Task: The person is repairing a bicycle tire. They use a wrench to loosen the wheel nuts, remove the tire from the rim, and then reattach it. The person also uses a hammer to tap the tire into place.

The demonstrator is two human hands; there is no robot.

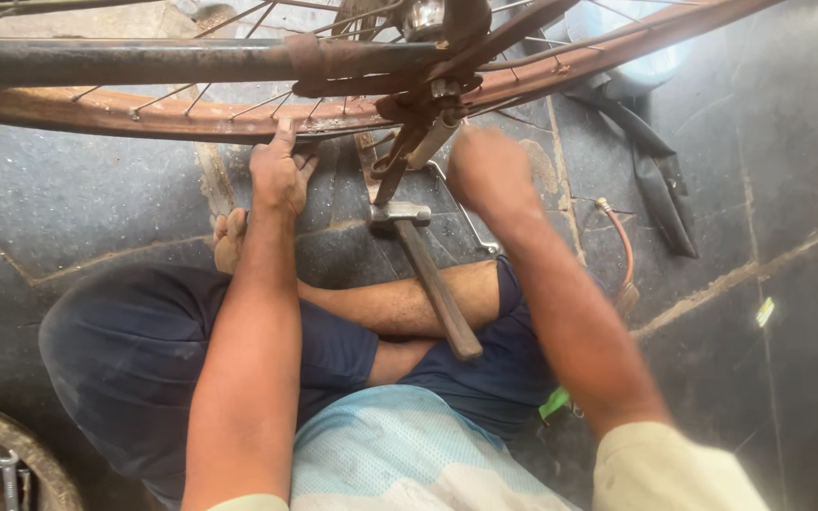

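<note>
I sit cross-legged on the dark stone floor [78, 199] with a rusty bicycle wheel rim [144, 114] arching across in front of me, spokes running up toward the hub. My left hand [279, 172] is closed over the lower edge of the rim, thumb up against the metal. My right hand [489, 170] is curled into a fist just beside the brake fitting [423, 118] that hangs off the rim; it is blurred, and I cannot tell what it holds, if anything. The two hands are apart, with the fitting between them and nearer the right. A hammer [428, 274] lies on the floor and across my leg, head toward the wheel, its wooden handle pointing back at me and to my right. It sits below the fitting, closer to my right hand than my left. A spanner [466, 213] lies on the floor under my right hand.
</note>
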